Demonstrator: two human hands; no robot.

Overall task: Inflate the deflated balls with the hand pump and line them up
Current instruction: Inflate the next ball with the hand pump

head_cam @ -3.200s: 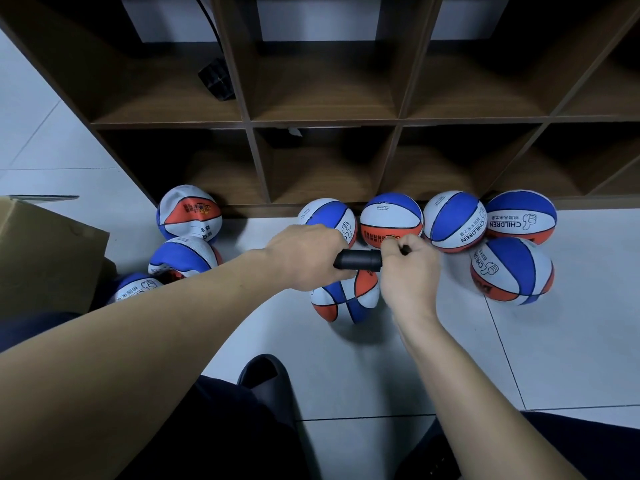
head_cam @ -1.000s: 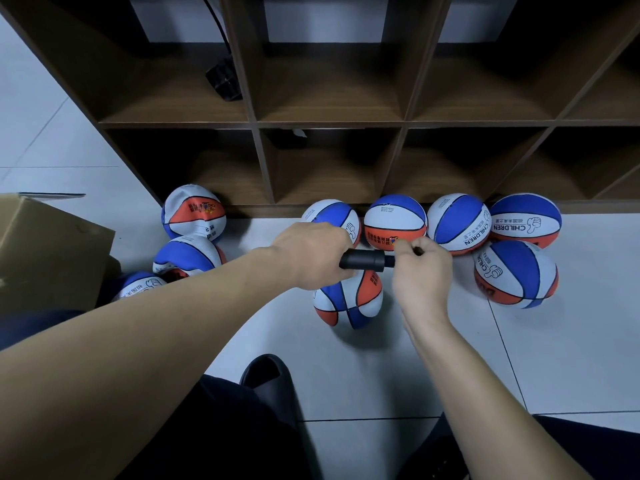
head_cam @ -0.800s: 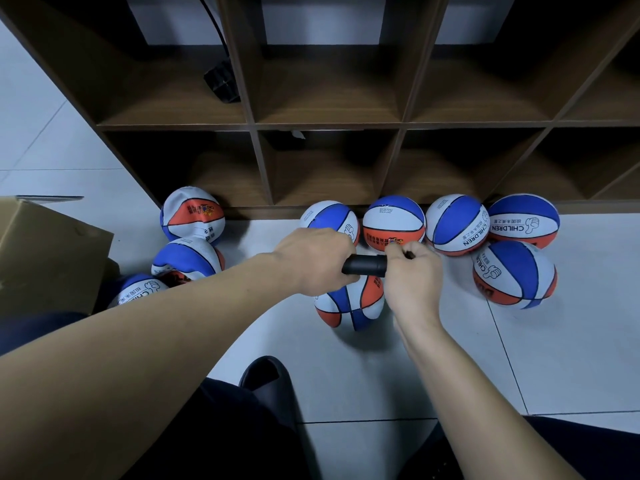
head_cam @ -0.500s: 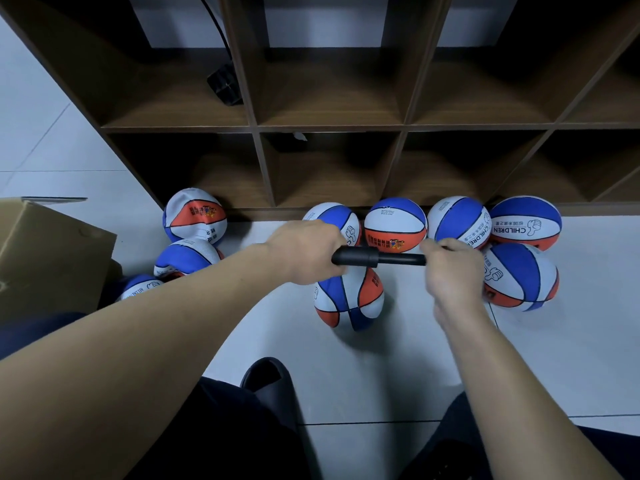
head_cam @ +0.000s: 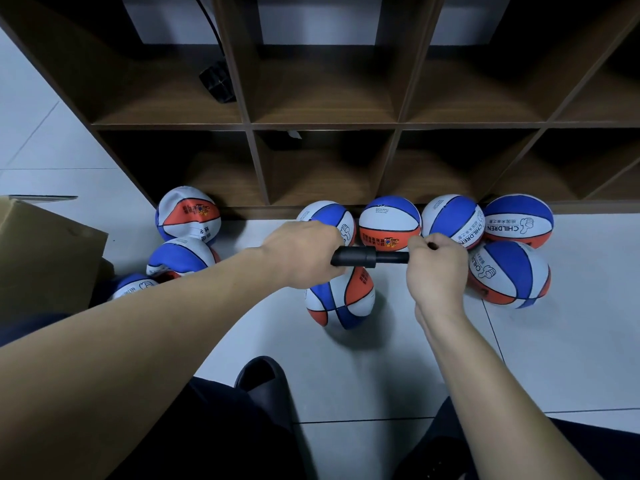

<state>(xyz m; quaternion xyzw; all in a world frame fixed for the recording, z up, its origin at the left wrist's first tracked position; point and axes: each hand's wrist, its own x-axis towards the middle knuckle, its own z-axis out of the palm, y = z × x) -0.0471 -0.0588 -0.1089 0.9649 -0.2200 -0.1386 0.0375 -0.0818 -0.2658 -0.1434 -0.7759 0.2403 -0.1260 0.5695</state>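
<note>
Both bare forearms reach forward; left hand point(head_cam: 304, 252) and right hand point(head_cam: 437, 268) are fisted, fingers curled, knuckles up

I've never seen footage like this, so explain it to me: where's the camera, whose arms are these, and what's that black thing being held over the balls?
The camera sits on a person's head, looking down at their own bare arms. The left hand grips the barrel of a black hand pump; the right hand grips its handle end, with part of the rod showing between them. Below the pump a saggy ball lies on the tiled floor. Rounder balls sit in a row against a wooden shelf. A cardboard box stands at the left.
</note>
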